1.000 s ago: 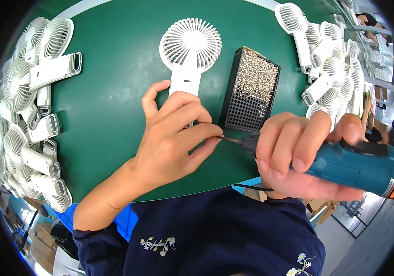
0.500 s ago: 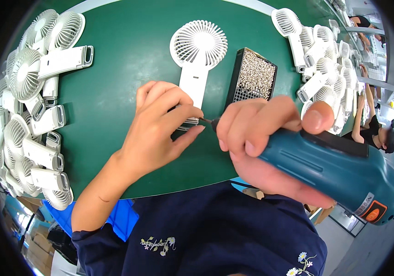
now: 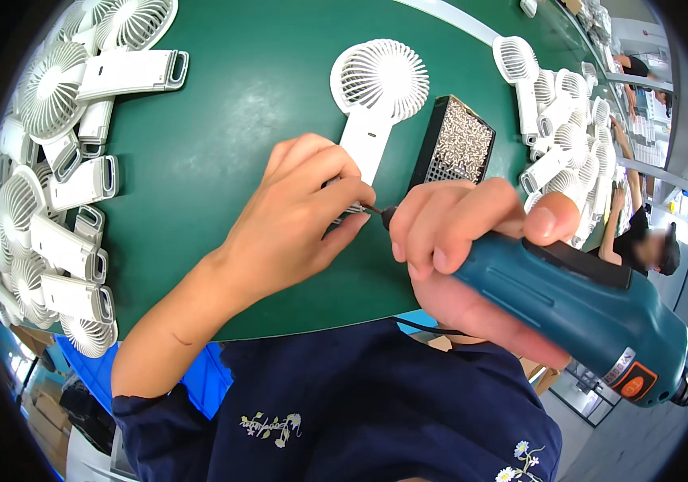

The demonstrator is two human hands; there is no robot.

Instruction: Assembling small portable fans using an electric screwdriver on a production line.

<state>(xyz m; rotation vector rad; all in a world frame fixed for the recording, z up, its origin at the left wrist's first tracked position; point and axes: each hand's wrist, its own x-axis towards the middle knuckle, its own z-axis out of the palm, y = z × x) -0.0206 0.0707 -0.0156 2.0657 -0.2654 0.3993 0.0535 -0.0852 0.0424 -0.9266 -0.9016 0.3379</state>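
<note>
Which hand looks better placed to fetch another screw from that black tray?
Probably the left hand: it only pins the white fan handle down, while the right hand is wrapped around the blue electric screwdriver. The black tray lies just beyond both.

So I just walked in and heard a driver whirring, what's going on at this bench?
A person steadies a white handheld fan by its handle with the left hand on a green table. The right hand holds a teal electric screwdriver, bit at the handle. A black tray of screws sits alongside, with fans piled on both sides.
</note>
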